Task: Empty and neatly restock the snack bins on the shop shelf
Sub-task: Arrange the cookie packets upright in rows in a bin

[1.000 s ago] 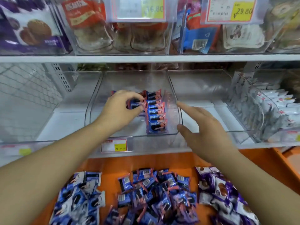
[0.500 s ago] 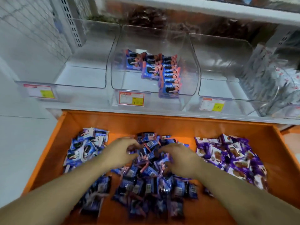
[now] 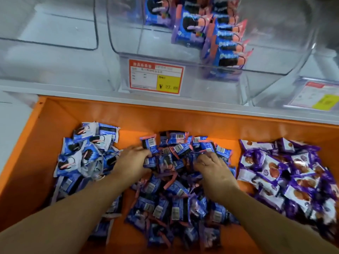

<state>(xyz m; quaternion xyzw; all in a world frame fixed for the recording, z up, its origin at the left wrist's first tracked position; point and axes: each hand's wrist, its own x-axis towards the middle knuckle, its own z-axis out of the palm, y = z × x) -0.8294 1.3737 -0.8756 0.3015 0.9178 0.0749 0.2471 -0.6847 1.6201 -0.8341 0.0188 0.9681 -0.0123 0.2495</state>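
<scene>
White shop shelving carries a row of clear plastic bins; the middle clear bin [image 3: 275, 57] holds a short upright row of blue-and-pink cookie packets [image 3: 225, 50] along its right side. Both hands have dropped from that bin a second ago into the orange tray [image 3: 183, 116] below. The left hand [image 3: 132, 164] curls round packets in the loose blue-and-pink heap [image 3: 170, 189]; the right hand [image 3: 212, 167] digs in, fingers bent among them. Probably another batch is being gathered for the row.
</scene>
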